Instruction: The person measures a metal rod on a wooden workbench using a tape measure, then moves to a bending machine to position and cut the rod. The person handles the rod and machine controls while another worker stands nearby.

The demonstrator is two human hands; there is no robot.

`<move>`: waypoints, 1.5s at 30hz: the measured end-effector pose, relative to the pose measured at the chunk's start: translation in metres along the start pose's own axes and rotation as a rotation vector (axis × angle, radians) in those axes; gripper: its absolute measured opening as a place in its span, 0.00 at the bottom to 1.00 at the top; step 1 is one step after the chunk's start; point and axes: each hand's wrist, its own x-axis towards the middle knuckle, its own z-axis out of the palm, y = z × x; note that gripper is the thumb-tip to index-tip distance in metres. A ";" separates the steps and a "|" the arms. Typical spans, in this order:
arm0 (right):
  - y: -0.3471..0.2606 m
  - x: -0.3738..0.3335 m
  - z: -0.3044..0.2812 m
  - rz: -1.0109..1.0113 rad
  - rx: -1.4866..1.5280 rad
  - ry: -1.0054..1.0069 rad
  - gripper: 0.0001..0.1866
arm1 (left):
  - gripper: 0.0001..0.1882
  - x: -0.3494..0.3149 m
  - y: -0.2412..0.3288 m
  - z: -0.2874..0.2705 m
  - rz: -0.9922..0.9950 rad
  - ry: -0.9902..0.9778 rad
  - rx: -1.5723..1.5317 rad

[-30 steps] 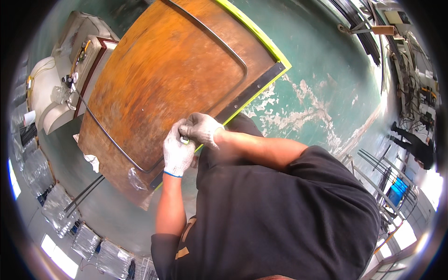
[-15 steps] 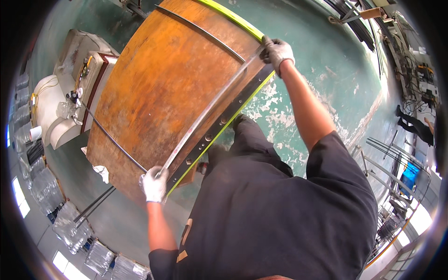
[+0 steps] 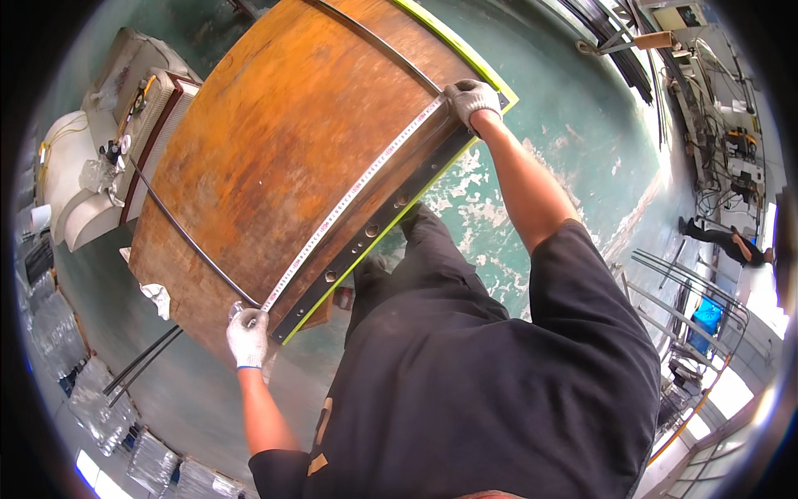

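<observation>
A white measuring tape (image 3: pixel 353 193) is stretched straight across a large brown worktable (image 3: pixel 241 158), near its front edge. My left hand (image 3: pixel 248 337), in a white glove, has its fingers closed on the tape's left end, beside the tip of a dark thin rod (image 3: pixel 199 251). At the other end my right hand (image 3: pixel 472 100), in a greyish glove, pinches the tape next to the tip of another dark rod length (image 3: pixel 382 46). Both rod lengths run back across the tabletop; whether they join is out of sight. The right fingertips are partly hidden.
A black strip with holes (image 3: pixel 374 229) and yellow-green edging (image 3: pixel 432 179) borders the table's front. Cream upholstered furniture (image 3: pixel 83 179) stands left, wrapped bundles (image 3: pixel 96 416) beyond. Long dark bars (image 3: pixel 607 58) lie far right; another person (image 3: pixel 731 241) is at the right. A metal rack (image 3: pixel 698 312) stands nearer.
The tape has turned flat, so its markings show. My right hand has moved in from the table's right corner to the rod's tip. The whole view has shifted slightly.
</observation>
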 end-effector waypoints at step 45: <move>0.068 0.101 0.026 0.022 -0.357 0.099 0.26 | 0.17 0.072 -0.128 -0.049 -0.228 -0.284 0.093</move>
